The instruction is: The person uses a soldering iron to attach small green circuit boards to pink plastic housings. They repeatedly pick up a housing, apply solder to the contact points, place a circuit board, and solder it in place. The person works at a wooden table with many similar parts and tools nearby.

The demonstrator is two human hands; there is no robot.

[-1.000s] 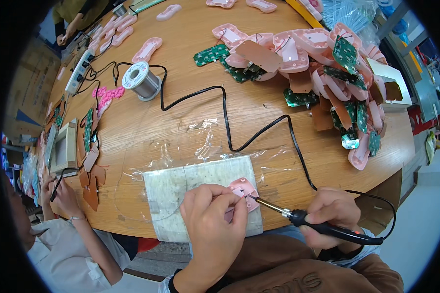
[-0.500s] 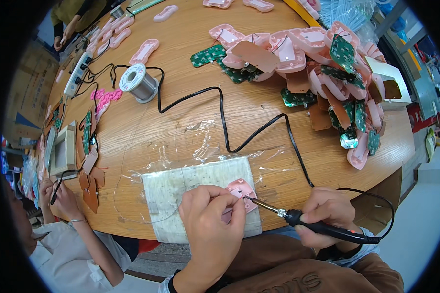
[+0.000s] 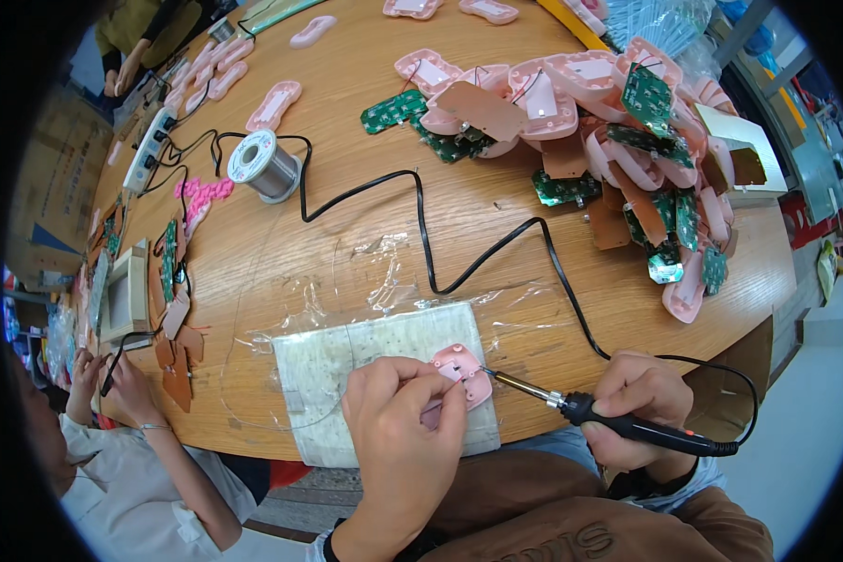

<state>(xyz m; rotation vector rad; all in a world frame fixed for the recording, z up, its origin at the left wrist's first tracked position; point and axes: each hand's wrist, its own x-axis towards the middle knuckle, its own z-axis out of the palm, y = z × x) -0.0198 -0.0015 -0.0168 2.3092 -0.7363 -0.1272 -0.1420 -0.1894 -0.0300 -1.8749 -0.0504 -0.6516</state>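
My left hand is closed, thumb and fingertips together, over a small pink plastic shell. Its fingers hide the shell's left part, and whether they also pinch a thin wire cannot be made out. Beneath lies a whitish, spotted work mat. My right hand is wrapped round the black handle of a soldering iron. The metal tip points left and reaches the shell's right edge; contact there is unclear.
A solder spool stands beyond the mat, and a black cord zigzags across the table. Pink shells and green circuit boards are heaped at the right. Leftward, a co-worker's hand is beside a wooden frame.
The soldering iron has shifted right with my right hand, taking its tip from the shell's middle to its right edge. My left hand stays almost in place.
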